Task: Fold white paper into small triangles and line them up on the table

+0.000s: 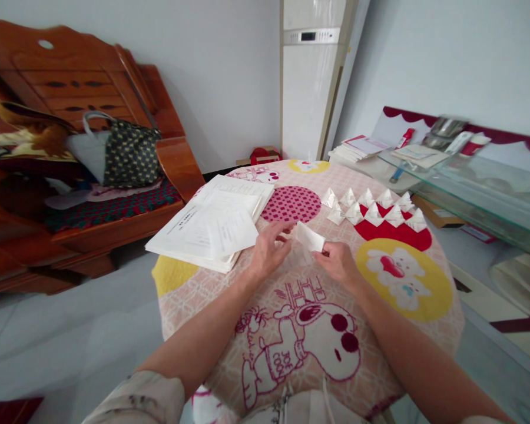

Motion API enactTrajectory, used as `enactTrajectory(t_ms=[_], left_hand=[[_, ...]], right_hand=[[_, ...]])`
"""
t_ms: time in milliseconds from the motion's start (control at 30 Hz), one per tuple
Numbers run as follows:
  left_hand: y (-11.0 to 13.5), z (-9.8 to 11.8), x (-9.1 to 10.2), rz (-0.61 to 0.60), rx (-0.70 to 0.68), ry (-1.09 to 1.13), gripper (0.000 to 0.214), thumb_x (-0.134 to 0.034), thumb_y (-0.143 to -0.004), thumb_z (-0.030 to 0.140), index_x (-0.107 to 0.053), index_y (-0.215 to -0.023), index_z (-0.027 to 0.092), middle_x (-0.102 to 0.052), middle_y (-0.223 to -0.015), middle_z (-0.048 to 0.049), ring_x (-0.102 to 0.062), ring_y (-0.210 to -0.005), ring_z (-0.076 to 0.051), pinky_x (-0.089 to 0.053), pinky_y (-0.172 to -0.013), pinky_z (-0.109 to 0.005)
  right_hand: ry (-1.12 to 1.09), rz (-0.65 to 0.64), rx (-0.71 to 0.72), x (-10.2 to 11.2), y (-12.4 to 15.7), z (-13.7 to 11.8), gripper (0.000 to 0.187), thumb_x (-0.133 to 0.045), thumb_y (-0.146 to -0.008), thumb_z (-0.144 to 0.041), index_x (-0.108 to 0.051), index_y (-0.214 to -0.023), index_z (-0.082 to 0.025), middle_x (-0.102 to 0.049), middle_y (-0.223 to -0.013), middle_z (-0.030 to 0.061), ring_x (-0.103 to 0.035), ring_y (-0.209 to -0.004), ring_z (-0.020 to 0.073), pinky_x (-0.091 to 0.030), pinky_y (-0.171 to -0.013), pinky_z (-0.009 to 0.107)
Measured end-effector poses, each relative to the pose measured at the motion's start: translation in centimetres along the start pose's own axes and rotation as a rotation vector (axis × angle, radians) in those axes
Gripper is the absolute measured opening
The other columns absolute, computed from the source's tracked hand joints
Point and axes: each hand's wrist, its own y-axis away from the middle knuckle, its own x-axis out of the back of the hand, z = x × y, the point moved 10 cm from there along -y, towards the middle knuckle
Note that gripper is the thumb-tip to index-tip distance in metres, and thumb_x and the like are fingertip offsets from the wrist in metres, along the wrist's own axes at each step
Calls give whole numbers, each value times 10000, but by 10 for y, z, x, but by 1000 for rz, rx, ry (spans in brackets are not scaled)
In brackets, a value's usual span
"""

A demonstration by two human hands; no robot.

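My left hand [270,249] and my right hand [339,262] meet over the middle of a round table [229,282] covered with a pink cartoon cloth. Both pinch a small folded piece of white paper [310,237], the right hand at its lower right edge, the left hand at its left side. Several finished white folded paper triangles [373,209] lie in two rows just beyond my right hand. A stack of white printed sheets [212,227] lies to the left of my left hand.
A wooden bench [70,118] with a patterned bag [130,152] stands at the left. A tall white air-conditioning unit [311,82] stands at the back. A glass table [477,176] with papers and cups is on the right.
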Motion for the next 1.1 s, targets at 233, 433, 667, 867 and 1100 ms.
enactTrajectory(t_ms=[233,433,667,867,1100], left_hand=[[13,40,-26,-149,-341,-237,352,-519,-940,147,-609,-1273,218,-641,-1264,-84,-598,-1189,-211,-498,-1050,-431],[15,36,-31,-201,-358,-291,334,-488,-949,150,-632,-1242,220,-639,-1258,-80,-609,-1183,-221,-530,-1019,-432],[19,44,-30,-156,-456,-293,314,-502,-940,102,-638,-1202,211,-656,-1232,-86,-624,-1138,-196,-565,-958,-396],[21,44,-31,-160,-485,-293,241,-502,-960,131,-646,-1141,202,-671,-1191,-90,-632,-1107,-193,-578,-930,-388],[19,39,-34,-208,-441,-332,179,-525,-918,129,-677,-1000,177,-681,-1084,-93,-640,-1018,-200,-583,-874,-363]], right_hand=[[388,-28,104,-9,6,-21,258,-582,-879,-234,-671,-652,-148,-666,-628,75,-509,-579,149,-255,-570,297],[480,-29,134,-14,5,-19,249,-582,-894,-258,-716,-714,-150,-719,-693,97,-573,-625,171,-271,-587,302],[521,-41,120,-13,5,-20,250,-570,-899,-258,-753,-766,-153,-745,-734,108,-618,-658,186,-293,-593,304],[452,-90,75,-12,6,-19,255,-638,-894,-352,-776,-837,-146,-750,-751,96,-623,-661,176,-311,-588,285],[315,-144,81,-12,6,-16,265,-763,-787,-403,-765,-826,-141,-721,-707,86,-578,-621,174,-326,-569,286]])
